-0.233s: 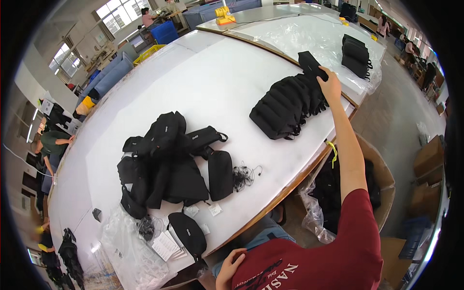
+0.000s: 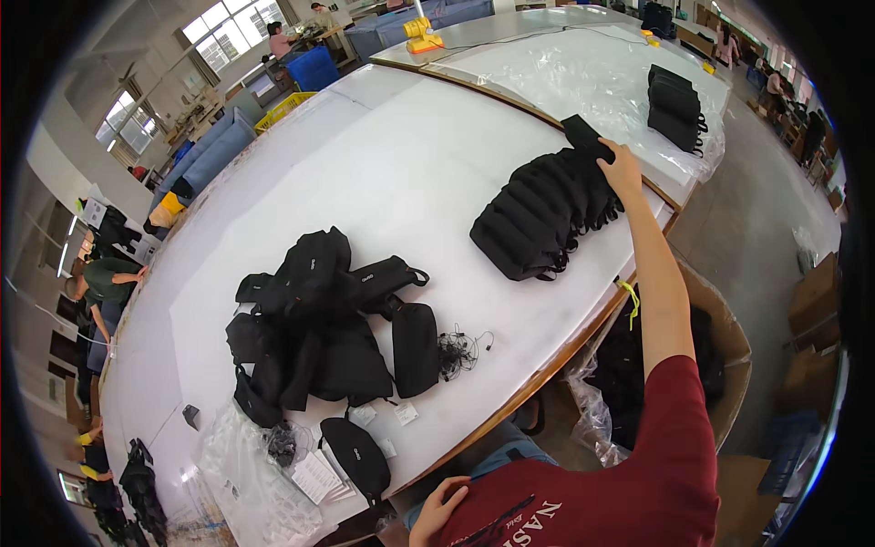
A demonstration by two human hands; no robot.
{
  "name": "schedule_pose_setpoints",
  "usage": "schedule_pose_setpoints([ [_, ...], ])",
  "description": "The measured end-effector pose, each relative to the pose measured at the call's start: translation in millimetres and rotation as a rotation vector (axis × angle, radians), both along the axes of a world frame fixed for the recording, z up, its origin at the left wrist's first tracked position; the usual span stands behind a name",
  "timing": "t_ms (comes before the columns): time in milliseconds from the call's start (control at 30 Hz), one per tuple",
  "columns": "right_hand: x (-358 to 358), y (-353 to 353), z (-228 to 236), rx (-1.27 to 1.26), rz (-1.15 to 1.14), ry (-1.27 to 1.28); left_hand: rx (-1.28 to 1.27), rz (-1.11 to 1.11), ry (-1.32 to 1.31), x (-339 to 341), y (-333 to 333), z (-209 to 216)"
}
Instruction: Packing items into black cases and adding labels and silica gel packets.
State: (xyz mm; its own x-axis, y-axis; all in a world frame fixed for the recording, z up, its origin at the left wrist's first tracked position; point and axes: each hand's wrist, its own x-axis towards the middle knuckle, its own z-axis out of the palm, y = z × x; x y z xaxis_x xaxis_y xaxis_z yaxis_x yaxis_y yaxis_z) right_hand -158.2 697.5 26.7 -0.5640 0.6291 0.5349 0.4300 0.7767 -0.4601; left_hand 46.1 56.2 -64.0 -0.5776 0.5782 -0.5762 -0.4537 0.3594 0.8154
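My right arm reaches far across the white table. The right hand is closed on a black pouch at the far end of a row of overlapping black pouches. My left hand rests low against my shirt by the table's near edge, fingers apart, with nothing visible in it. Nearest to it lies a single black pouch. Beyond that is a loose heap of black pouches, with another pouch at its right.
Tangled black cords lie beside the heap. White cards and clear plastic bags sit at the near left. More black pouches stand on the adjoining table. A cardboard box of black items is at my right. A person bends over the left edge.
The pouch under my right hand has come down slightly, closer to the row. My left hand stays by my body. The whole view has shifted a little.
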Motion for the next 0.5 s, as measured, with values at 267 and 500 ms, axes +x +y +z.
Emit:
schedule_pose_setpoints([
  [267,16.8,-21.8,-12.1,-0.060,-0.171,0.018,-0.003,0.077,0.013,4.9,1.4,4.6],
  [500,85.4,-219.8,-64.4,-0.211,0.598,-0.074,0.011,0.081,0.175,-0.4,-3.4,9.7],
])
